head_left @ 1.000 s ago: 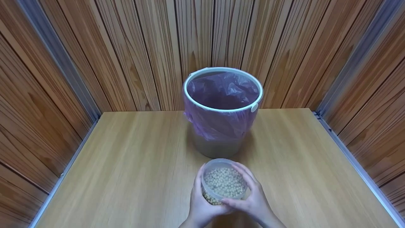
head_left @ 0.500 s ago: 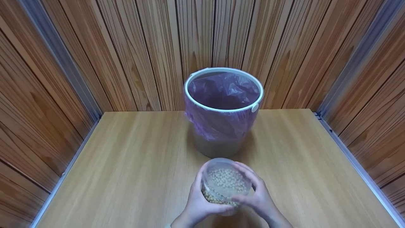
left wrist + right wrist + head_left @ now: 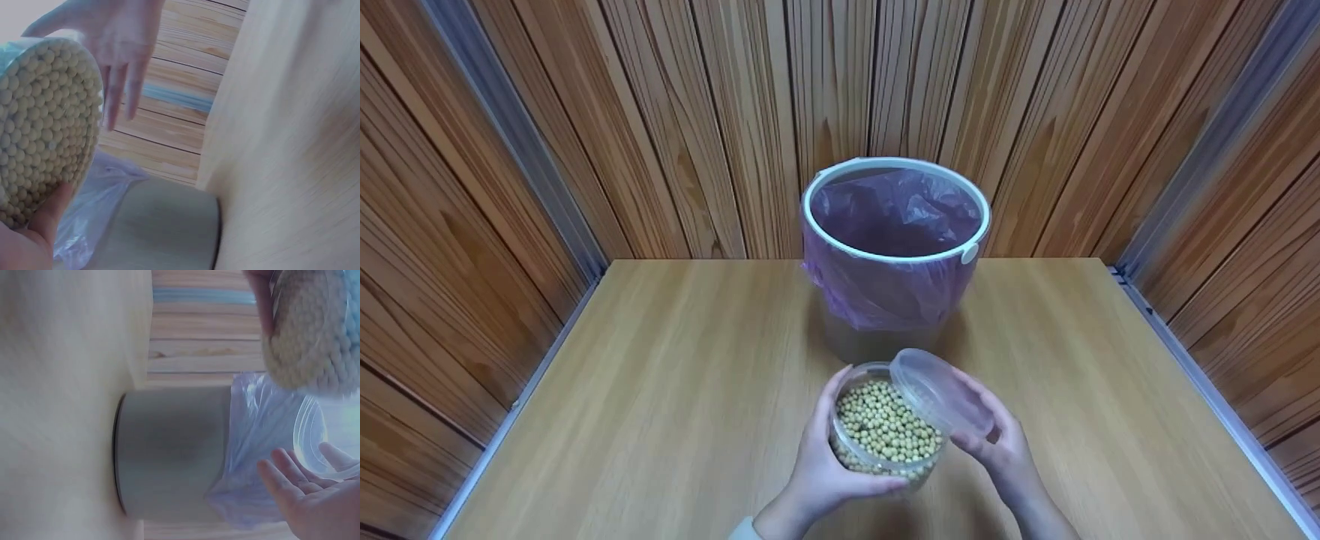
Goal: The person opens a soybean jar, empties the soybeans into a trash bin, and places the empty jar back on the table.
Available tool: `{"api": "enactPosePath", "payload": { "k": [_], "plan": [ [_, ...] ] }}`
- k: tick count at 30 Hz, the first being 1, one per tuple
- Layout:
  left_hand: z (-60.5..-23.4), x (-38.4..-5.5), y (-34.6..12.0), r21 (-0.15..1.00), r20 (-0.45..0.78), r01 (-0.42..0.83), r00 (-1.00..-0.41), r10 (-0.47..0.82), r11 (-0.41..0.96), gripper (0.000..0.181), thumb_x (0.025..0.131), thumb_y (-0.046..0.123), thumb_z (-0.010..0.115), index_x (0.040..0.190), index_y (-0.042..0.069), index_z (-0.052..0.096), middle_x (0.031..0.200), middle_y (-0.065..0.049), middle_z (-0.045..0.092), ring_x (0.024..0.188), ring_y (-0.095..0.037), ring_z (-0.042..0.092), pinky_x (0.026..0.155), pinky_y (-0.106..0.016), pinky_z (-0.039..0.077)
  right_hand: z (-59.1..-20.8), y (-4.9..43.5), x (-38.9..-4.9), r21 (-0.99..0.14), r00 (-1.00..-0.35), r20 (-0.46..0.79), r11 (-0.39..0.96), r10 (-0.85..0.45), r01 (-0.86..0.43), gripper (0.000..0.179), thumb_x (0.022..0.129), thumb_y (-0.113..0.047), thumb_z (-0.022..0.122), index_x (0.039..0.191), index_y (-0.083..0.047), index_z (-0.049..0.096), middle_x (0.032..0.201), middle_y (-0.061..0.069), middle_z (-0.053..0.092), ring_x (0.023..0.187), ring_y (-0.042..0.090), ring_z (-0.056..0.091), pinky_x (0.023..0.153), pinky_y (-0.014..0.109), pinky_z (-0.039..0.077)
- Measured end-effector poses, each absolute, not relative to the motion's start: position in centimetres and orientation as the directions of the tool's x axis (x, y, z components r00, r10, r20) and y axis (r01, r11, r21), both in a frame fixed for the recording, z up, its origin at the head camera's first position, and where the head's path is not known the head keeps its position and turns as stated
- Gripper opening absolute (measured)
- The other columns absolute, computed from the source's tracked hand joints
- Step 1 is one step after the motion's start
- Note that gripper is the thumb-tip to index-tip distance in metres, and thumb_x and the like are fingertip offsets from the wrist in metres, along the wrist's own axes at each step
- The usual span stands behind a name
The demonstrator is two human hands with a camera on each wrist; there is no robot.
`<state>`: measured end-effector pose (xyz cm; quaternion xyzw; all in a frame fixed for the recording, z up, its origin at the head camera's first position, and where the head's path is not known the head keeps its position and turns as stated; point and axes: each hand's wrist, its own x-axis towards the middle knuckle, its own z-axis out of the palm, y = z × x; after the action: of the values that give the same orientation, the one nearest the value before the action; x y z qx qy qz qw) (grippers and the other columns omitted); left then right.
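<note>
Left hand (image 3: 821,469) cups a clear round jar (image 3: 896,468) of smooth pale-green pellets (image 3: 885,421), right hand (image 3: 1001,442) gripping a tilted, translucent plastic lid (image 3: 937,390).

Clear jar (image 3: 855,456) open, full of pale beans (image 3: 887,422), aloft towards the desk (image 3: 697,390)'s near edge! Translucent lid (image 3: 939,390) tilts alongside.

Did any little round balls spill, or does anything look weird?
I see no balls spilled on the table. The lid is tilted, but the right hand holds it near the jar. Only the purple bag looks untidy: its edge hangs unevenly around the bin.
</note>
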<state>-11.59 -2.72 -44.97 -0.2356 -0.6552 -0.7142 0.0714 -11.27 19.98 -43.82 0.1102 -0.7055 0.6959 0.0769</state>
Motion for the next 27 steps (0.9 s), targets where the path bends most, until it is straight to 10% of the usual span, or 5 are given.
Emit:
{"api": "enactPosePath", "payload": {
  "k": [12, 19, 27],
  "plan": [
    [-41.7, -12.5, -4.8, 0.902, 0.431, 0.432, -0.9, 0.065, 0.014, 0.123, 0.051, 0.012, 0.097, 0.153, 0.009, 0.027, 0.148, -0.011, 0.044, 0.131, -0.029, 0.049, 0.11, -0.036, 0.042, -43.8, 23.2, -12.1, -0.979, -0.98, 0.173, 0.127, 0.097, -0.16, 0.068, 0.086, -0.006, 0.064, 0.15, -0.004, 0.039, 0.143, -0.002, 0.048, 0.122, 0.002, 0.049, 0.095, 0.016, 0.045],
    [-39.2, -13.8, -6.1, 0.85, 0.518, 0.518, -0.855, 0.023, 0.093, 0.123, 0.051, 0.016, 0.098, 0.152, 0.009, 0.029, 0.147, -0.012, 0.046, 0.13, -0.028, 0.049, 0.108, -0.041, 0.045, -44.3, 24.7, -13.0, -0.943, -0.969, 0.193, 0.301, 0.153, -0.14, 0.073, 0.086, -0.01, 0.069, 0.15, -0.001, 0.036, 0.155, 0.022, 0.033, 0.139, 0.04, 0.034, 0.114, 0.065, 0.025],
    [-36.6, -15.0, -7.1, 0.815, 0.566, 0.557, -0.825, -0.012, 0.16, 0.121, 0.051, 0.017, 0.099, 0.151, 0.009, 0.031, 0.144, -0.01, 0.049, 0.127, -0.024, 0.051, 0.106, -0.046, 0.045, -46.3, 26.9, -13.7, -0.889, -0.967, 0.157, 0.455, 0.202, -0.049, 0.085, 0.084, -0.023, 0.077, 0.152, -0.002, 0.032, 0.155, 0.026, 0.03, 0.137, 0.05, 0.033, 0.114, 0.065, 0.025]
  ]
}}
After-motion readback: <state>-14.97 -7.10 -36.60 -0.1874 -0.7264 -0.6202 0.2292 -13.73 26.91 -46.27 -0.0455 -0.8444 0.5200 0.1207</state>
